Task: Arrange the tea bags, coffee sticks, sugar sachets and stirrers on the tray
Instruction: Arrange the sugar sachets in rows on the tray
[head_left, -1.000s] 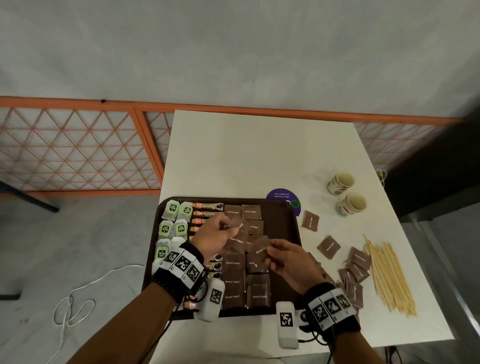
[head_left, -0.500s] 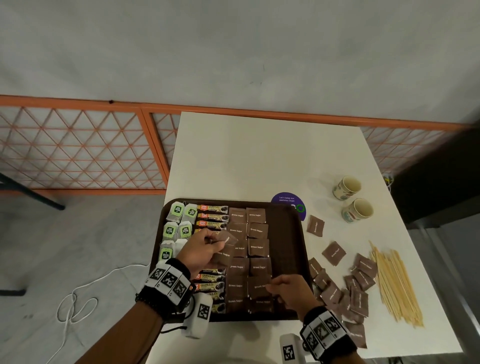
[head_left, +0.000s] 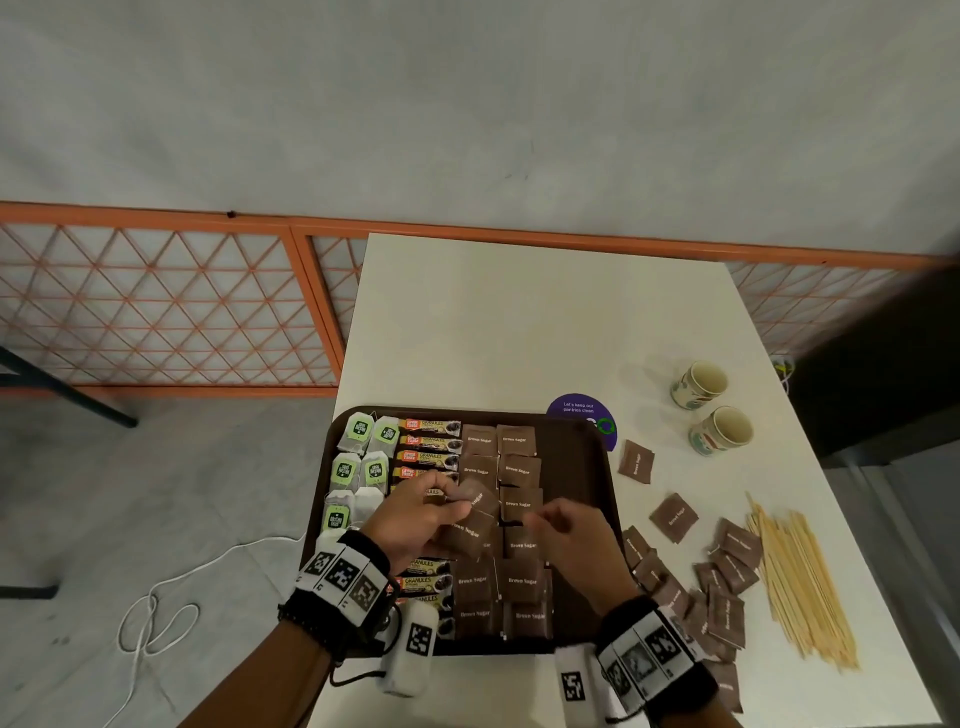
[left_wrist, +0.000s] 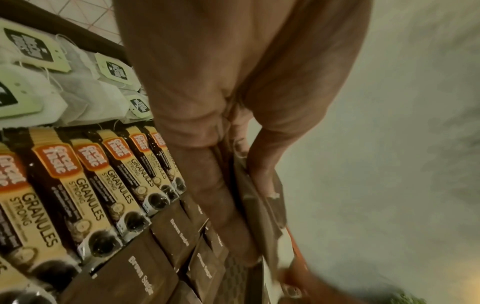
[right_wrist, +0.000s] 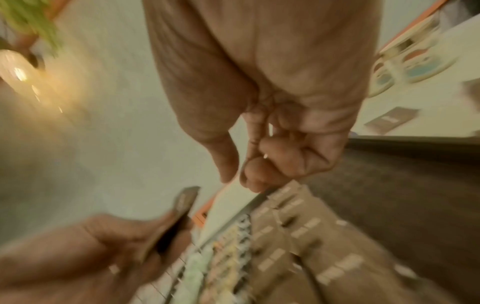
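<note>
A brown tray (head_left: 587, 467) holds tea bags (head_left: 358, 431) in its left columns, coffee sticks (head_left: 428, 441) beside them, then two columns of brown sugar sachets (head_left: 517, 441). My left hand (head_left: 457, 506) hovers over the tray's middle and pinches a small stack of sugar sachets (head_left: 475, 525); in the left wrist view the thumb presses that stack (left_wrist: 259, 205) against the fingers. My right hand (head_left: 537, 517) hangs just right of the stack with fingers curled and nothing in them; its wrist view is blurred. Wooden stirrers (head_left: 800, 582) lie on the table at the right.
Loose sugar sachets (head_left: 675, 517) and a pile of them (head_left: 722, 597) lie on the white table (head_left: 519, 322) between tray and stirrers. Two paper cups (head_left: 701, 384) stand at the far right, a purple round sticker (head_left: 579, 408) behind the tray. The tray's right strip is bare.
My right hand left a sachet in the near rows of the tray, then rose back to the middle beside the left hand. The left hand kept its stack.
</note>
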